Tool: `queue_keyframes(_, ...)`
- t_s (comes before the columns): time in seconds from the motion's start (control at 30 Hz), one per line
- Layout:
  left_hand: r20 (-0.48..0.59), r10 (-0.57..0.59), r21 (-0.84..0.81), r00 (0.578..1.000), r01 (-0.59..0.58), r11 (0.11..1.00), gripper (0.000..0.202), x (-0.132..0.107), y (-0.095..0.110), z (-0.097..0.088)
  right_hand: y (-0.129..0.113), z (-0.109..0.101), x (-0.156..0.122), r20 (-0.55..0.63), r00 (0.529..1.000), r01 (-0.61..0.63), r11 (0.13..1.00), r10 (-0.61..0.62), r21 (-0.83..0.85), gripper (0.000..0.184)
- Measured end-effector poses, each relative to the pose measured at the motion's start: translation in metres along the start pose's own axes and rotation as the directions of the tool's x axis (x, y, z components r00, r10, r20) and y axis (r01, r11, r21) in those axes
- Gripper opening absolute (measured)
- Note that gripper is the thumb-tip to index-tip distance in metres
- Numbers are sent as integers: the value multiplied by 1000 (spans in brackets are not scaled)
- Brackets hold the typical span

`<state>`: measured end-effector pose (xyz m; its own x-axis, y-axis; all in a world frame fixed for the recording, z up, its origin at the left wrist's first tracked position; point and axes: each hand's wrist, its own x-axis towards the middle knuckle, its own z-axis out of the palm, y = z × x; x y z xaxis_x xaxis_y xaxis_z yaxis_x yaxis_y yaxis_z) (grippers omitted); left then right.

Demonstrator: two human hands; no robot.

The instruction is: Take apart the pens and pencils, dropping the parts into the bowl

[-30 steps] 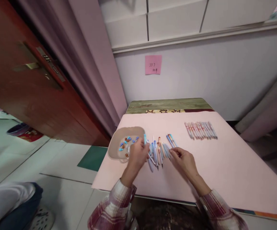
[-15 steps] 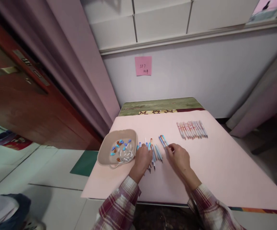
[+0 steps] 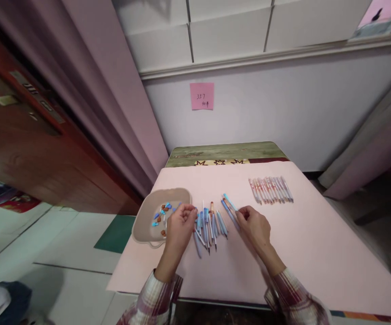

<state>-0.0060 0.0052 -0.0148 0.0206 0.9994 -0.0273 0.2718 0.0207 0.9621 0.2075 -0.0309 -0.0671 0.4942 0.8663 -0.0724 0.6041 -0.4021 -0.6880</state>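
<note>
A loose pile of pens and pen parts, mostly blue and white with dark tips, lies on the pink-covered table between my hands. My left hand is raised at the pile's left edge, thumb and fingers pinched together; what is between them is too small to make out. My right hand has its fingers closed on the lower ends of several slim pens, light blue, dark blue and brown at their tops. Left of the pile stands a beige basket with small blue and brown pieces, partly hidden by my left hand.
A neat row of capped pens lies at the right back of the table. Beyond the table rises a wall with a pink note. A curtain and a brown door are at the left.
My left hand has lifted off the pile and moved left, partly covering the basket. My right hand stays at its pens, which now lie slightly fanned.
</note>
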Motion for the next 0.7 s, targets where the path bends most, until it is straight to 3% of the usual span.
queue_keyframes(0.07,46,-95,-272,994,104,957,33,0,5,2,-17,1,-8,90,993,43,946,-76,321,24)
queue_keyframes(0.1,88,-131,-375,987,154,914,40,1,8,3,-27,2,-14,171,976,35,868,-136,495,26)
queue_keyframes(0.2,207,-173,-551,963,261,792,48,5,15,4,-57,10,-30,393,868,-139,613,-302,778,34)
queue_keyframes(0.3,222,-194,-608,956,291,739,40,12,18,-4,-76,17,-36,521,781,-314,505,-345,804,41)
queue_keyframes(0.4,169,-213,-630,962,272,727,36,16,18,-16,-84,25,-33,678,657,-478,512,-331,714,52)
queue_keyframes(0.47,131,-229,-624,964,260,737,36,17,17,-23,-88,31,-28,730,598,-519,535,-330,667,56)
queue_keyframes(0.53,78,-243,-609,967,239,756,36,19,16,-28,-95,37,-26,706,621,-490,535,-339,688,52)
queue_keyframes(0.63,-17,-254,-603,967,193,774,36,23,15,-34,-106,43,-24,586,730,-368,519,-352,771,48)
queue_keyframes(0.7,-55,-264,-606,963,178,776,35,26,14,-38,-113,46,-24,527,776,-306,524,-347,795,48)
